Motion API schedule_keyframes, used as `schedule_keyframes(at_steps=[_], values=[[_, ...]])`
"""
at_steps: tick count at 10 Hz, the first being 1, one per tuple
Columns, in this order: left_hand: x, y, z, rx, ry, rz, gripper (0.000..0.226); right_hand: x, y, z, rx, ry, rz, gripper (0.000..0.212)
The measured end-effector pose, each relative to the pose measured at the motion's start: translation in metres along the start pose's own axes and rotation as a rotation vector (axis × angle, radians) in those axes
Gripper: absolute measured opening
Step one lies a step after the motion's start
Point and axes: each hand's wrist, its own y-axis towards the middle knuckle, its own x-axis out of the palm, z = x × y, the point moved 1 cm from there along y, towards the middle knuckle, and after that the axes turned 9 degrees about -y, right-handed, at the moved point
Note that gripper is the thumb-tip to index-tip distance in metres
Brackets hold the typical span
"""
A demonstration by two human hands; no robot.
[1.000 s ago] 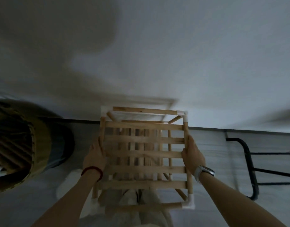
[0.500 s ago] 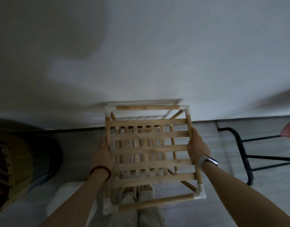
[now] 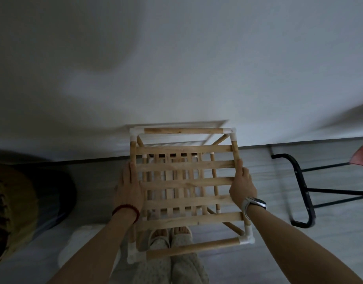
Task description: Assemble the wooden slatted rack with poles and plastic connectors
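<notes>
The wooden slatted rack (image 3: 186, 181) is held up in front of me, seen from above: a top shelf of several slats, a second shelf below, round poles and white plastic connectors (image 3: 247, 238) at the corners. My left hand (image 3: 128, 187) grips the left side pole, fingers along it. My right hand (image 3: 242, 185) grips the right side pole, a watch on its wrist. The rack's far edge is close to the white wall. My slippered feet show through the slats below.
A black metal chair frame (image 3: 301, 191) with a red seat (image 3: 360, 156) stands to the right. A dark round woven basket (image 3: 14, 201) sits at the left. Something white (image 3: 74, 249) lies on the grey floor near my left arm.
The rack has swung a little to the right and squared up toward the wall. Both hands kept their grip on the side poles. The view shifted right, pushing the basket further left.
</notes>
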Motion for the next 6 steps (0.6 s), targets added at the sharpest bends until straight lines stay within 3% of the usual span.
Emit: schedule_keyframes(at_steps=[3, 5, 6], values=[[-0.012, 0.004, 0.008, -0.063, 0.085, -0.175, 0.072, -0.011, 0.003, 0.001, -0.027, 0.024, -0.159, 0.079], [-0.067, -0.009, 0.047, 0.068, 0.076, -0.152, 0.071, -0.073, -0.005, -0.023, -0.137, 0.033, -0.201, 0.052], [-0.099, -0.019, 0.076, 0.199, 0.158, -0.121, 0.056, -0.119, -0.015, -0.039, -0.264, 0.014, -0.215, 0.044]])
